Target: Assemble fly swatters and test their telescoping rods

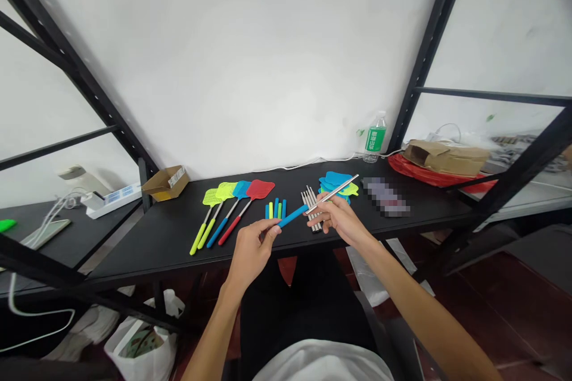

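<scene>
My left hand (252, 250) pinches the blue handle grip (292, 216) of a telescopic rod, held above the front edge of the black table (170, 238). My right hand (337, 218) grips the silver metal rod (335, 191) that runs out of that grip up to the right. Under my hands lie loose grips in blue and green (276, 209) and a bundle of bare metal rods (309, 201). A stack of blue and yellow-green swatter heads (337, 181) lies just behind my right hand. Several finished fly swatters (230, 208) in yellow, blue and red lie to the left.
A small cardboard box (166, 183) sits at the table's back left, a green-labelled water bottle (374, 138) at the back right. A brown paper bag on a red tray (440, 161) lies further right. Black shelf posts (424, 53) frame the table. A power strip (111, 197) lies on the left shelf.
</scene>
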The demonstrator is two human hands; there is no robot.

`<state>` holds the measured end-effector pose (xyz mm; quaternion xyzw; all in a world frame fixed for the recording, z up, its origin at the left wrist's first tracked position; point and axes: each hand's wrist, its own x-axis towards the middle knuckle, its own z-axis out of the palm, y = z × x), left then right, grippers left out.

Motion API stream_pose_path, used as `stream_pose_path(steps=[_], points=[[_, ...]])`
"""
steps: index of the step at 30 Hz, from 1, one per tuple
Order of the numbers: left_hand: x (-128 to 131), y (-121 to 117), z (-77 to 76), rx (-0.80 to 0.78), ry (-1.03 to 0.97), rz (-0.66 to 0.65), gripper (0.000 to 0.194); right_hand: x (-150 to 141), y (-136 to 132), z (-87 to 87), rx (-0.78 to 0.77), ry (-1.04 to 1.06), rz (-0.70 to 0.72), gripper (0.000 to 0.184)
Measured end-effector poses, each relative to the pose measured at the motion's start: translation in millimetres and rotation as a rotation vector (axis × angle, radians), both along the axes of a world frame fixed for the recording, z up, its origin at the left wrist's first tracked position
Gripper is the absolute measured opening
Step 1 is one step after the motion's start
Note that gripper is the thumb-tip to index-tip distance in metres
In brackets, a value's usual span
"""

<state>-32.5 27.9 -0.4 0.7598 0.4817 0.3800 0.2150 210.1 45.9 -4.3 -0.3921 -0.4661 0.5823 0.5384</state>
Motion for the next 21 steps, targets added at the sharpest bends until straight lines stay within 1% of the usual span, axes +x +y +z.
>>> stream_pose_path(steps=[3,9,15,21], points=[[-2.0,0.6,0.7,0.009,0.001,0.003,0.035,-2.0,-1.0,0.8,0.002,0.028,-0.004,0.026],[-4.0,0.7,2.5,0.016,0.012,0.004,0.033,-1.3,-2.7,3.3,0.021,0.086,-0.116,0.029],[-1.4,-1.7,4.2,0.033,0.026,-0.019,0.031,-2.1,-1.6,0.5,0.045,0.06,-0.098,0.027],[-1.3,-5.3,8.8,0.024,0.035,-0.061,0.029,0.3,-3.9,4.3,0.107,-0.031,-0.096,0.025]])
